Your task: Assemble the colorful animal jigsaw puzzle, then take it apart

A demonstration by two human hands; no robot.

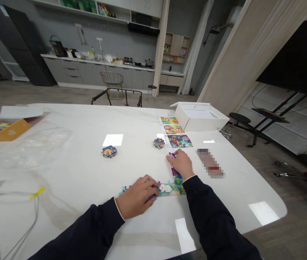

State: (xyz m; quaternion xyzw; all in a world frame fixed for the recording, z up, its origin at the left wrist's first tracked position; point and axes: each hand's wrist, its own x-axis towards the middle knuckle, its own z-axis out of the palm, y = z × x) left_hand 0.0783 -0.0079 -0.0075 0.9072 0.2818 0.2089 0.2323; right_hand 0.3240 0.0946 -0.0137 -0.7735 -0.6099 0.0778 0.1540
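Observation:
A partly joined jigsaw strip lies on the white table, forming an L of a bottom row and a right-hand column. My left hand rests flat on the left part of the bottom row, fingers together and pressing down. My right hand sits at the top of the column, fingertips pinched on a purple puzzle piece. Two small heaps of loose pieces lie farther back, one pile at centre left and another pile near the picture sheet.
A printed picture sheet and an open white box lie at the back right. An orange box lid and clear plastic wrap are at the left, cables at the near left. A blurred object lies right of my hand.

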